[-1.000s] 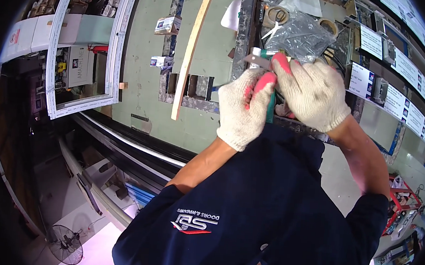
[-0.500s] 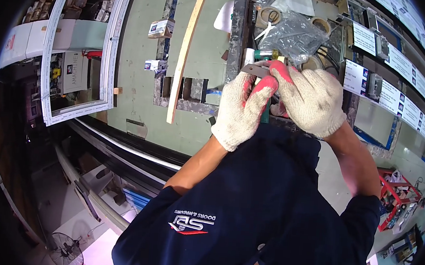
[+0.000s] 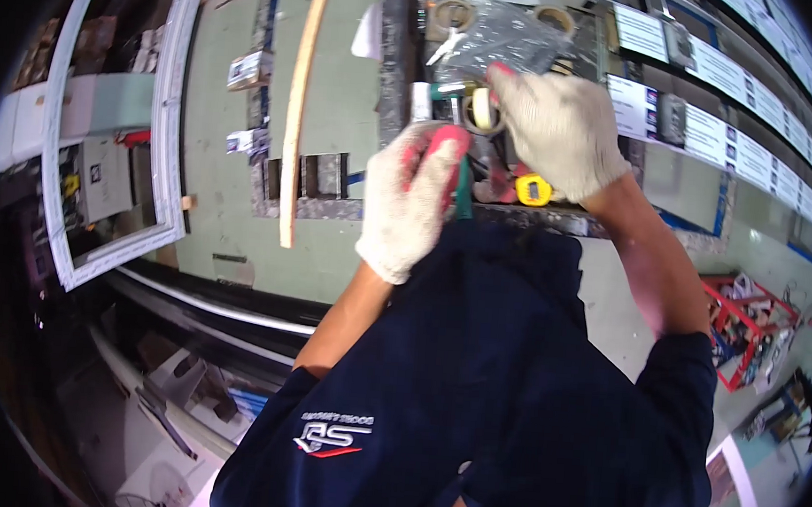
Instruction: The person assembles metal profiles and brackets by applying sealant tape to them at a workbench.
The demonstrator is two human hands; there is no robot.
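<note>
My left hand (image 3: 402,201), in a white knit glove with red fingertips, is closed with thumb and fingers together. What it holds, if anything, is hidden. My right hand (image 3: 570,128), gloved the same way, reaches over a tool tray with its visible fingers stretched out, near a clear grey plastic bag (image 3: 510,46). Between the hands lie a mallet (image 3: 422,102) with a white face and green body, and a roll of tape (image 3: 482,110). A yellow tape measure (image 3: 533,189) sits below my right hand. Most of my right fingers are hidden.
More tape rolls (image 3: 554,21) lie in the tray. A long wooden strip (image 3: 301,105) and small boxes (image 3: 247,71) are to the left, beside a white window frame (image 3: 174,96). Film-covered profiles (image 3: 707,124) are stacked right. A red rack (image 3: 749,325) stands farther right.
My hands have parted; the dark flat metal piece held between them is out of sight. The right hand has moved up toward the bag, exposing the tape measure. The whole view has shifted.
</note>
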